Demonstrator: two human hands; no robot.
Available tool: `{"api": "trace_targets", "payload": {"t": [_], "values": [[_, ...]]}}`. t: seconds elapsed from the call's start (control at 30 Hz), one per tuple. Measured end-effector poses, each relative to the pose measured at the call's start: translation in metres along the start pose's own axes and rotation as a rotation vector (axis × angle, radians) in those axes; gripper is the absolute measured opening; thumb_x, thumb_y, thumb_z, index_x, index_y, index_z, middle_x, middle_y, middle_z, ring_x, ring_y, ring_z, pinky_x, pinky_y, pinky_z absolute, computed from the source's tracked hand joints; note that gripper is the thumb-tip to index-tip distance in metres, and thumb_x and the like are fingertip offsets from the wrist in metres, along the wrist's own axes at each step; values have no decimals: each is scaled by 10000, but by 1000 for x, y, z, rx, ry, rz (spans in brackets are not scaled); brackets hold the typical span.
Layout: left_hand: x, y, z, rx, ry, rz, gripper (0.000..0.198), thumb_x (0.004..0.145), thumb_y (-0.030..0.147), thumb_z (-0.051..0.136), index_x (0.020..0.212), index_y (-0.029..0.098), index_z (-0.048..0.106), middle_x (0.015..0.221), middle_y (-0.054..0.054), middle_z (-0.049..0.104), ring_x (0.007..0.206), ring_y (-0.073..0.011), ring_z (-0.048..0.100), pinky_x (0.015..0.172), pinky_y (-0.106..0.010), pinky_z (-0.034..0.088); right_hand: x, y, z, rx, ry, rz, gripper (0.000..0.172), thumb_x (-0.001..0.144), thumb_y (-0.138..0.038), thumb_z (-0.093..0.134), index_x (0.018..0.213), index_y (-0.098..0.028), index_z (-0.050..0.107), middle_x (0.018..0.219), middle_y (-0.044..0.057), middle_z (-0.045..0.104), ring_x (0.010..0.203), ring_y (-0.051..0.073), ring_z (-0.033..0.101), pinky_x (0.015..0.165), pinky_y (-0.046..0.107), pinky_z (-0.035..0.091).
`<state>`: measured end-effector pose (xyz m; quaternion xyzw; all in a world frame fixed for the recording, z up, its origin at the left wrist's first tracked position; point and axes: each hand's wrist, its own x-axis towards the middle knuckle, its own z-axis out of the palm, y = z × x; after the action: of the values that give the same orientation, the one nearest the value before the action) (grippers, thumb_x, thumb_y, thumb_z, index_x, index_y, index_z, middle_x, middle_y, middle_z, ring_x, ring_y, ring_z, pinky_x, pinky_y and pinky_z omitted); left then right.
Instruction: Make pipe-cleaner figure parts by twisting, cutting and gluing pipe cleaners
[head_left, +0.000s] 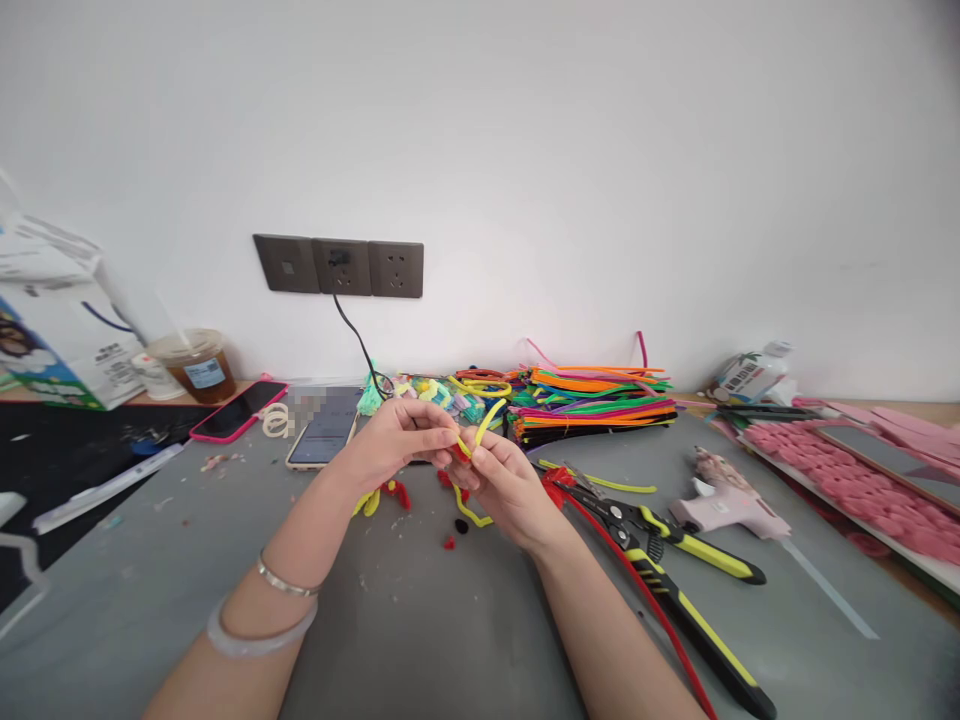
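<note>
Above the grey mat, my left hand (409, 440) and my right hand (504, 485) meet at the fingertips. Both pinch a bent yellow pipe cleaner (489, 420), whose free end points up between them. Something red shows beside it at the fingers, partly hidden. Below the hands lie red and yellow pipe-cleaner pieces (367, 503), a curved yellow piece (471, 513) and a small black oval (460, 526). A long red pipe cleaner (651, 590) runs forward under the yellow-and-black pliers (675, 575), right of my right hand.
A bundle of coloured pipe cleaners (592, 405) lies by the wall. A glue gun (731, 505) and pink knobbly material (847, 470) are at right. Left are a phone (326, 430), a pink-edged phone (240, 410), a drink cup (199, 368) and a carton (67, 320). A cord (354, 330) hangs from the socket.
</note>
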<state>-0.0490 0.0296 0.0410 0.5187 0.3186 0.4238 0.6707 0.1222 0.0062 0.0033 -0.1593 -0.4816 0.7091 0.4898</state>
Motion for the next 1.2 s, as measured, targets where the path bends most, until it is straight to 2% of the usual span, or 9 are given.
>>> {"api": "trace_targets", "payload": {"t": [0.3,0.43,0.5,0.63,0.7,0.83,0.93,1.03,1.2], "values": [[0,-1,0,15,19,-40,311,592,318,900,739,114,717,613,2,684,522,-66,611,555,-178,511,1,-1,0,-35,30,-5,310,779,-452,760,769,-198,582,653,-49,387,571,99,290,579,259,275],[1,1,-4,57,17,-31,383,638,329,870,922,141,695,690,8,692,572,-83,623,608,-214,523,3,0,-2,22,93,-25,258,787,-403,767,781,-206,600,675,-43,438,573,93,353,574,246,295],[2,1,-9,157,28,-5,391,677,330,839,981,164,658,708,15,689,593,-94,622,628,-232,523,5,0,-3,54,137,-51,237,796,-398,760,792,-218,607,674,-40,466,578,98,385,578,244,319],[2,-2,-20,570,-9,-77,239,710,323,775,779,160,615,661,9,652,580,-113,571,563,-231,475,8,2,-5,45,211,-134,197,788,-374,770,816,-228,642,684,-37,510,576,95,421,570,235,349],[2,-6,-25,753,-38,-131,183,721,306,729,748,158,625,660,-1,646,583,-127,558,528,-231,444,9,3,-6,20,243,-155,194,775,-373,781,821,-230,658,670,-40,517,579,93,443,568,230,362],[1,-9,-28,872,-63,-178,163,732,319,682,753,169,624,625,14,613,541,-131,539,493,-232,418,9,5,-7,-22,292,-149,233,734,-398,810,800,-228,666,657,-40,552,579,99,491,573,235,394],[1,-5,-21,851,19,-119,251,777,416,657,801,166,659,647,18,589,491,-101,480,473,-225,385,9,6,-6,-74,309,-136,238,731,-396,812,792,-225,658,673,-27,601,590,111,522,583,244,408],[2,-1,-9,571,100,29,372,835,524,594,827,156,648,741,-4,593,558,-96,491,534,-221,423,11,6,-6,-148,335,-167,219,748,-396,795,785,-225,663,681,-22,601,603,121,524,588,254,410],[4,-5,2,392,123,14,413,781,559,678,734,151,636,643,18,521,530,-74,408,486,-196,318,13,6,-6,-305,357,-195,179,760,-369,779,746,-210,698,691,-20,571,608,120,497,591,263,407]]}}
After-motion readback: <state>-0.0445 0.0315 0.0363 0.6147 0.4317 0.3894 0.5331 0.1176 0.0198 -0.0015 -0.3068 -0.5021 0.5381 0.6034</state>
